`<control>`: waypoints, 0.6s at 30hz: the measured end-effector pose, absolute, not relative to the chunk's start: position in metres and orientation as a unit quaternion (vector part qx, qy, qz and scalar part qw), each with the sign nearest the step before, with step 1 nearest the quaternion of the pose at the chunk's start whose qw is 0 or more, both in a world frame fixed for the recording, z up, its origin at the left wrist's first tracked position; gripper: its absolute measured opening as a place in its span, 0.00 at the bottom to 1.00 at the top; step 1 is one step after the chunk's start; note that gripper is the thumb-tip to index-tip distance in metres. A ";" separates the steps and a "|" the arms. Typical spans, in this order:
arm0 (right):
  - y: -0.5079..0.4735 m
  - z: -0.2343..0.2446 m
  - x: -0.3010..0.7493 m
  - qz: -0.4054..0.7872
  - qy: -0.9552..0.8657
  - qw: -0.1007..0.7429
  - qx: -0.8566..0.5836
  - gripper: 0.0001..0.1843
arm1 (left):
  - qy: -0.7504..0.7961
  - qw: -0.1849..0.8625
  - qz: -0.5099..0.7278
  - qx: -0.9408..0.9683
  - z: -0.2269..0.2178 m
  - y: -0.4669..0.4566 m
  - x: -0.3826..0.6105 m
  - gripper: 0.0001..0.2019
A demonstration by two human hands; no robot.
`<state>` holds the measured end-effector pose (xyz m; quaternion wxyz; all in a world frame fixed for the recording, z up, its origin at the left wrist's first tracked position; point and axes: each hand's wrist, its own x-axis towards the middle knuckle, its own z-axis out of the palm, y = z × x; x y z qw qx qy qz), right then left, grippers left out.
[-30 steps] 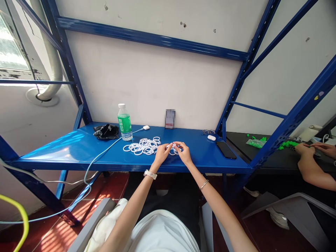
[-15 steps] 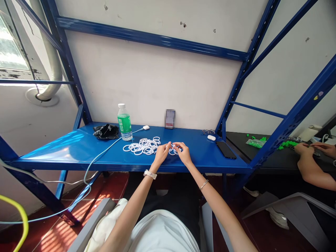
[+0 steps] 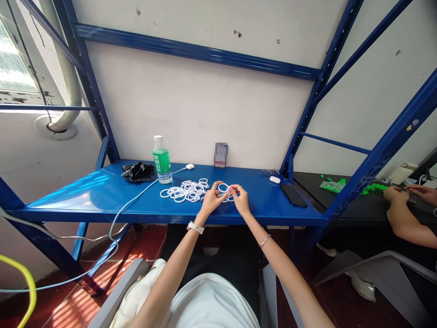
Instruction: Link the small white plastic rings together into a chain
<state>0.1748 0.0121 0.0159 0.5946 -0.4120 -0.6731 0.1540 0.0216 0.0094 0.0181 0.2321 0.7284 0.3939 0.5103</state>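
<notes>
My left hand (image 3: 211,199) and my right hand (image 3: 241,199) meet over the blue shelf (image 3: 102,193), both pinching a cluster of linked white rings (image 3: 225,192) held just above the surface. A ring stands up between the fingertips. To the left of my hands lies a loose pile of white rings (image 3: 186,190) on the shelf. A watch sits on my left wrist and a thin bracelet on my right.
A green-labelled water bottle (image 3: 161,160), a black bag (image 3: 138,171), a white charger with cable (image 3: 190,166), an upright phone (image 3: 221,155), glasses (image 3: 271,171), an earbud case (image 3: 275,179) and a dark phone (image 3: 294,195) sit on the shelf. Another person's hands (image 3: 406,193) work at right.
My hands have lifted the linked rings slightly off the shelf, and one ring now stands up between my fingertips. Everything else is as before.
</notes>
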 end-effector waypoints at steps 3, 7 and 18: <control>0.011 0.017 0.175 0.147 -0.675 0.592 -0.415 0.21 | 0.393 0.230 0.511 0.729 0.017 0.010 0.022 0.26; 0.009 0.018 0.175 0.137 -0.679 0.591 -0.413 0.21 | 0.396 0.227 0.512 0.727 0.018 0.010 0.022 0.26; 0.009 0.018 0.175 0.118 -0.689 0.581 -0.416 0.21 | 0.431 0.183 0.501 0.728 0.020 0.007 0.021 0.25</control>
